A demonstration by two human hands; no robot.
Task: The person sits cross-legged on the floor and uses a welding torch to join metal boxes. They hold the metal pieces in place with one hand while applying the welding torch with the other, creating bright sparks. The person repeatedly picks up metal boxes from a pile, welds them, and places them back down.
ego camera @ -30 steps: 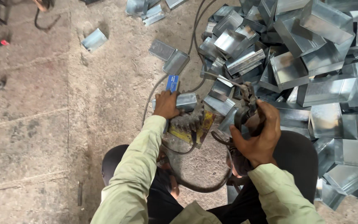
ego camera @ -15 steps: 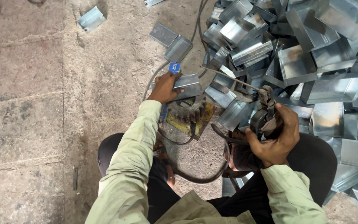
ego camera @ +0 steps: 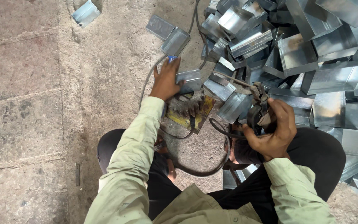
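Note:
My left hand [ego camera: 165, 81] grips the near end of a small folded sheet-metal box [ego camera: 190, 80] lying on the concrete floor, with a bit of blue showing above my fingers. My right hand [ego camera: 273, 132] is closed round the dark handle of a welding holder [ego camera: 258, 108], whose thin rod [ego camera: 228, 78] points left toward that box. A black cable [ego camera: 204, 171] loops from the holder down between my knees. Just below the box lies a stained yellow and grey plate [ego camera: 189, 113].
A big heap of shiny sheet-metal boxes [ego camera: 311, 54] fills the upper right. Two loose boxes [ego camera: 168, 34] lie above my left hand and one more box [ego camera: 86, 13] sits at the top left. Bare cracked concrete [ego camera: 30, 116] spreads to the left.
My view has shifted closer. My left hand stays on the small box, while my right hand has brought the holder slightly up and right, the rod still aimed at the box.

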